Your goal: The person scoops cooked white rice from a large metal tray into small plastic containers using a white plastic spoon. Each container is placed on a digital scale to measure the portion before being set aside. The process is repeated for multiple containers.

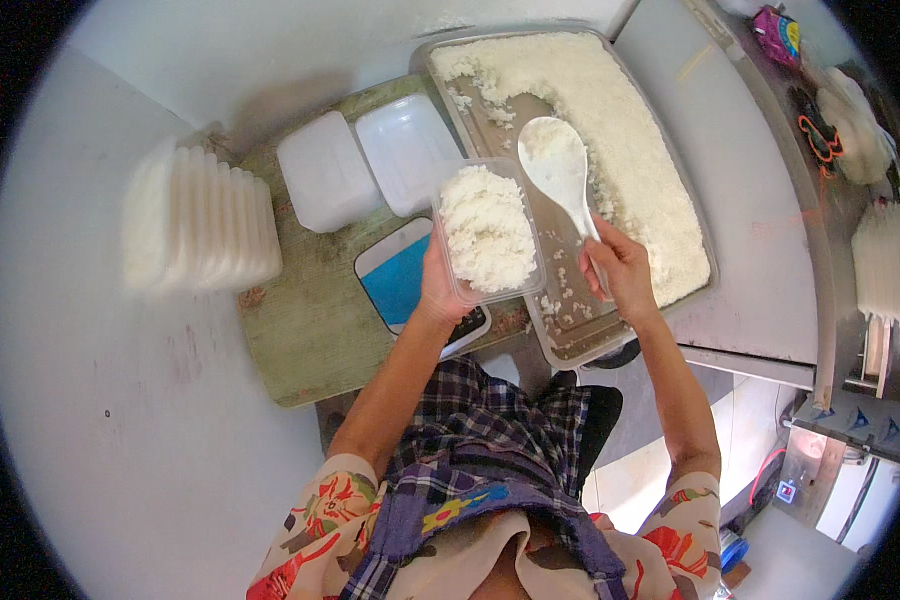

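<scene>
My left hand (442, 281) grips a clear plastic container by its left side. Cooked white rice (489, 229) fills the container (537, 255), which is above the near part of a kitchen scale (394, 281); whether they touch is hidden. In my right hand (621, 266) is the handle of a white rice paddle (559, 166). A little rice clings to the paddle's bowl. Beneath the paddle lies a large metal tray (562, 300), with a thick layer of rice (637, 150) along its far and right sides and scattered grains on its bared bottom.
A stack of translucent plastic containers (217, 217) stands on the left of the worn green board (311, 330). Two white plastic containers (326, 172) (409, 154) sit behind the scale. Pale walls (120, 360) enclose the left and back.
</scene>
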`<state>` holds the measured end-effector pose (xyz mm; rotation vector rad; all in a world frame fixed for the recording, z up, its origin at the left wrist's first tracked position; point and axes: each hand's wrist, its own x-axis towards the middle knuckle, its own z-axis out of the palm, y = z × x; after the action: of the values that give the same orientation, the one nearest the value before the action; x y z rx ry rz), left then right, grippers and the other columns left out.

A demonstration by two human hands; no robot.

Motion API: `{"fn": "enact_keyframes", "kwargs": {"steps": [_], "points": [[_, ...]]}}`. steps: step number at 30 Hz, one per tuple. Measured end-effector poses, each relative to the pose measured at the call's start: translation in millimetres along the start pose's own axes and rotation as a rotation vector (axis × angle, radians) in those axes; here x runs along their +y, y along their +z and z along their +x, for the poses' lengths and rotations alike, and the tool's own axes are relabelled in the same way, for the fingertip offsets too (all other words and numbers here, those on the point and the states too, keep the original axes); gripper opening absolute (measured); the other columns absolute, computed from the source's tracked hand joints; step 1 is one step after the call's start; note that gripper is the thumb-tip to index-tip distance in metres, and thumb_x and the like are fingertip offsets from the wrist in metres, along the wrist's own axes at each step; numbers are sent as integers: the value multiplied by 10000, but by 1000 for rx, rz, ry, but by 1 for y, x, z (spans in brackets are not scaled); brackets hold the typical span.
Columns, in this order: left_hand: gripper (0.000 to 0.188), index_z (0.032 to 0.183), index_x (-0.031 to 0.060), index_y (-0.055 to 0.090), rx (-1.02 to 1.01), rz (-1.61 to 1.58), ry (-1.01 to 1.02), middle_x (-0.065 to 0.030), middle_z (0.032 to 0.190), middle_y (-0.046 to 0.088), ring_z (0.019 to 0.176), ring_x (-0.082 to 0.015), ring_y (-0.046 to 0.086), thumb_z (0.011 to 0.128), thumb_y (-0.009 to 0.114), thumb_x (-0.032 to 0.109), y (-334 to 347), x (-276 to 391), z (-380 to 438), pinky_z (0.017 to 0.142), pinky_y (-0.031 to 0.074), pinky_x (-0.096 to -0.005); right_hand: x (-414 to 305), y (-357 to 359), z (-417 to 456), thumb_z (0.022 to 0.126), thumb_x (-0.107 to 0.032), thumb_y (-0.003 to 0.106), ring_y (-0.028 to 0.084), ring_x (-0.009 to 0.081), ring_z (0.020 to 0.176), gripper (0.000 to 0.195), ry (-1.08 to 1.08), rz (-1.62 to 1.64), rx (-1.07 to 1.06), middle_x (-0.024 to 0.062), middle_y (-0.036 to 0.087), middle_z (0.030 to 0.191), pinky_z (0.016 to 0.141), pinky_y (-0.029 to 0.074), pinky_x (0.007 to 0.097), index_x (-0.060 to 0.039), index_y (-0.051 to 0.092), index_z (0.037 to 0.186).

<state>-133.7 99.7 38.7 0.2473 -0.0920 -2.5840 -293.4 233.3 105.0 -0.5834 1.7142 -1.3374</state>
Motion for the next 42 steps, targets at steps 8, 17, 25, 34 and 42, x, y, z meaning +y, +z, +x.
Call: {"fn": "enact_keyframes", "kwargs": {"steps": [8,17,25,34,42], "points": [[496,1258,96,403,11,37,-67,-86,1230,482,1090,-276,494,902,315,430,4,-24,-11,927,392,-425,25,21,-60,750,-11,503,549,316,599,485,-607,-1191,103,173,543,756,528,458,389,-57,431,1228],[488,1245,103,419,-51,73,-48,-84,1210,498,1079,-259,503,897,325,433,3,-25,-33,913,409,-411,16,30,-88,714,-8,495,541,322,630,549,-676,-1068,133,160,508,744,515,448,391,-44,392,1252],[523,1246,79,409,-38,78,-47,-100,1206,492,1068,-271,506,887,347,454,14,-25,-50,909,415,-408,13,41,-103,704,29,492,542,289,619,537,-716,-1463,32,126,515,724,504,453,347,-55,433,1231],[482,1256,72,400,-87,49,38,-98,1242,470,1118,-282,469,901,336,393,-35,25,-86,951,367,-434,110,7,-102,815,-5,478,447,89,504,429,-351,-230,343,42,564,694,431,387,250,-4,433,1241],[411,1220,37,406,219,66,306,-113,1246,455,1125,-274,452,907,398,304,-80,46,-106,962,357,-390,129,17,-102,832,-31,464,377,32,431,416,-118,153,311,-6,483,601,361,306,182,-30,434,1247]]}}
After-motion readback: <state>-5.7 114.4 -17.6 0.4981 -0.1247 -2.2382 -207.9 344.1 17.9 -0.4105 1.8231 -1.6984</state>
